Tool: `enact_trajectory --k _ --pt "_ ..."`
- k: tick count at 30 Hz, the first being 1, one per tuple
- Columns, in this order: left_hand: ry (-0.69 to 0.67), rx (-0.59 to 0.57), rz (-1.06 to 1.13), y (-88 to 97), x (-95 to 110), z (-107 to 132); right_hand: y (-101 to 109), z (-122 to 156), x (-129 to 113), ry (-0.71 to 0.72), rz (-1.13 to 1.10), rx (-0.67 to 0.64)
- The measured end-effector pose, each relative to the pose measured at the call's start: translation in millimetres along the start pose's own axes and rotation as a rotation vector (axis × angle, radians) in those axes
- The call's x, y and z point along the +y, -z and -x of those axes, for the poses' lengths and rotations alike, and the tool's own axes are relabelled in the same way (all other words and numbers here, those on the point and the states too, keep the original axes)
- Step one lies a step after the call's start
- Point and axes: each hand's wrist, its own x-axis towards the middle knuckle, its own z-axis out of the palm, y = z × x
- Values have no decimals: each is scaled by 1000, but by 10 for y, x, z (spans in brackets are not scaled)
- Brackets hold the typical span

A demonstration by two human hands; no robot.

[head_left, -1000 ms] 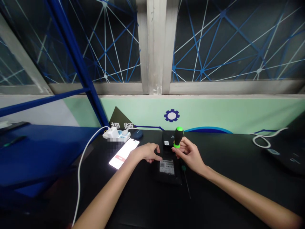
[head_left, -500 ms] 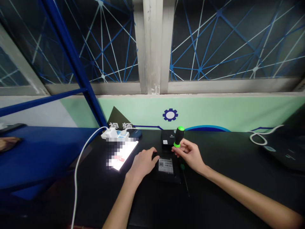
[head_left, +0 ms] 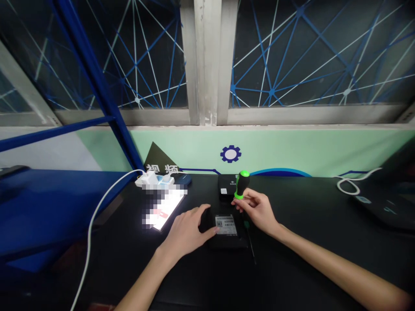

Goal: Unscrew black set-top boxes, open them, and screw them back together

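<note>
A flat black device (head_left: 227, 242) with a white printed label (head_left: 226, 225) lies on the black table in front of me. My left hand (head_left: 188, 231) is at its left side, thumb stretched out to the label's edge and the fingers spread apart near the far left corner. In my right hand (head_left: 257, 209) is a black and bright-green screwdriver (head_left: 243, 183), held upright low on its handle above the device's far right corner. The fingers hide its tip. A second, thin screwdriver with a dark green handle (head_left: 247, 225) lies along the device's right side.
Behind the device stands a small black box (head_left: 226, 186). A lit phone (head_left: 167, 209) lies to the left, with a white power strip (head_left: 154, 179) beyond it. A white cable (head_left: 94, 224) runs down the left. At far right are another dark device (head_left: 385, 216) and a cable loop (head_left: 348, 186).
My left hand's thumb has swung down toward me and away from the fingers, so the hand is spread wider. My right hand and the screwdriver have barely moved. The view has shifted slightly.
</note>
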Motion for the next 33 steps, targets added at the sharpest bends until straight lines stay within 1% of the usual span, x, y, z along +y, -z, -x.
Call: enact_trajectory --k 4,8,10,12,15,17,19,23,33 --pt "-3 -13 -23 -10 5 28 -23 17 -31 16 22 -22" --pt "50 -59 -54 10 -49 64 -76 55 -78 34 53 -36" --pt "69 -64 -49 8 -84 87 -107 75 -75 24 40 -48" --pt "58 -28 -42 -13 -109 111 -135 88 -49 12 14 -52" --pt "33 98 -92 -59 -119 147 -168 88 -2 0 -2 -18" --pt "-21 124 -96 -79 -117 175 -184 82 15 -11 -15 19" --pt "-75 109 -73 -84 -122 204 -199 80 18 -23 -47 55" --pt "-124 14 -11 -80 -156 251 -216 94 21 -42 -89 87" --pt "-73 -46 -1 -42 -107 306 -202 144 35 -16 -4 52"
